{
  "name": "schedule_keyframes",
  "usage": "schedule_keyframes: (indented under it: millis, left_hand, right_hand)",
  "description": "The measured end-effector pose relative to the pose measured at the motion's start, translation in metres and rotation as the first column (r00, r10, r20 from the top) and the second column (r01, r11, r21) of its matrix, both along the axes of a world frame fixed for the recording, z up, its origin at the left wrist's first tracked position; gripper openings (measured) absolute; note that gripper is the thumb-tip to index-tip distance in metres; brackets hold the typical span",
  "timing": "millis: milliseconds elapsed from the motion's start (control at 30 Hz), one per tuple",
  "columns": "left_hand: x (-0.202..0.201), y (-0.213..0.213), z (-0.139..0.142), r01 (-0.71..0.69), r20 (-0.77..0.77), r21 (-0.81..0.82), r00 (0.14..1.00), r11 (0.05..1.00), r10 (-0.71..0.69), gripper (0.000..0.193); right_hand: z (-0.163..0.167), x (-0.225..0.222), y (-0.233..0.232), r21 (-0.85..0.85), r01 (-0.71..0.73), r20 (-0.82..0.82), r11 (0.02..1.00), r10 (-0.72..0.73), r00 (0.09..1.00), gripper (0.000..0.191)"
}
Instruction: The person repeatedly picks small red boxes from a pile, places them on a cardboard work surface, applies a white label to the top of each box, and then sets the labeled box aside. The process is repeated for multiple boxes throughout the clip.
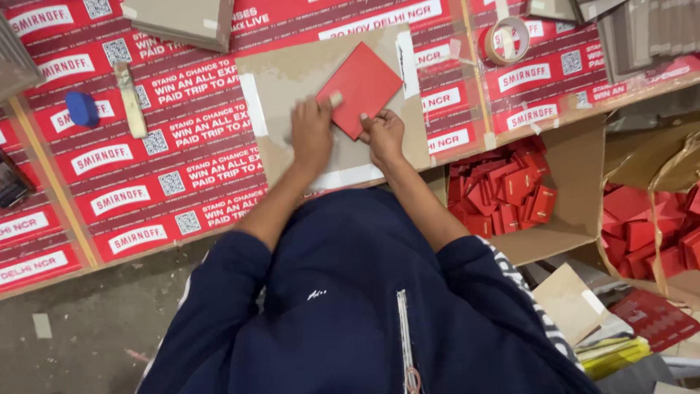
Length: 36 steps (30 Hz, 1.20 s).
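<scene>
Head view, looking straight down over the person's dark blue jacket (343,306). Flat red square card (359,89) lies on a bare brown cardboard work sheet (292,76) that is taped at its edges onto the table covered in red printed sheets (175,146). Card is rotated so it reads as a diamond, one corner pointing at the body; long diagonal runs roughly away from the person, tilted a bit right. Left hand (312,135) sits at the card's left corner, fingers curled narrow around a small pale block (336,98), which is pressed onto the card's left edge. Right hand (382,135) is at the card's near corner, fingertips (364,120) narrow and pressing down on the red surface, pinning rather than gripping as far as I can tell. So the card lies just ahead of both hands, between them; both touch it, the right on the near corner, the left via the block. Well apart to the left: a blue cap-like object (82,108) and a pale flat stick (131,98). A roll of tape (506,40) sits up right. Off the table's right edge, an open cardboard box of small red folded pieces (503,193), more red pieces in a second container (649,222).
</scene>
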<state>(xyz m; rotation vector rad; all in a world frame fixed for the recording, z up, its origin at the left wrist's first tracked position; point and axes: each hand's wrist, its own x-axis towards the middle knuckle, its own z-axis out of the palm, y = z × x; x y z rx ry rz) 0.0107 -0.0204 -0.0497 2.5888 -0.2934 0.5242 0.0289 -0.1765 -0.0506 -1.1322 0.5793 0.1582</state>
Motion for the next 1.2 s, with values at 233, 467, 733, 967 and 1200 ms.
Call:
schedule_keyframes:
  millis: [233,467,733,967,1200]
  left_hand:
    - [-0.065,-0.028,-0.006,0.275,-0.197,-0.243,0.925,0.93,-0.325,0.034]
    - [-0.002,-0.01,0.041,-0.076,-0.313,-0.124,0.949,0.989,0.034,0.028]
    - [0.06,-0.084,0.039,0.029,-0.335,0.173,0.942,0.985,0.031,0.025]
    - [0.062,-0.076,0.046,0.312,-0.165,0.031,0.939,0.95,-0.303,0.037]
    - [0.041,-0.031,0.024,0.469,-0.043,0.067,0.883,0.88,-0.468,0.024]
  right_hand:
    - [0.007,-0.001,-0.013,0.084,-0.071,-0.052,0.994,0.076,0.996,0.006]
    - [0.014,-0.016,-0.015,0.045,-0.282,-0.063,0.958,0.284,0.957,0.011]
    - [0.004,-0.021,-0.02,-0.059,-0.355,0.022,0.933,0.357,0.934,0.022]
    - [0.011,-0.014,-0.032,0.158,-0.444,0.015,0.882,0.447,0.894,0.044]
    - [0.018,0.001,-0.043,0.499,-0.22,-0.236,0.838,0.375,0.896,0.128]
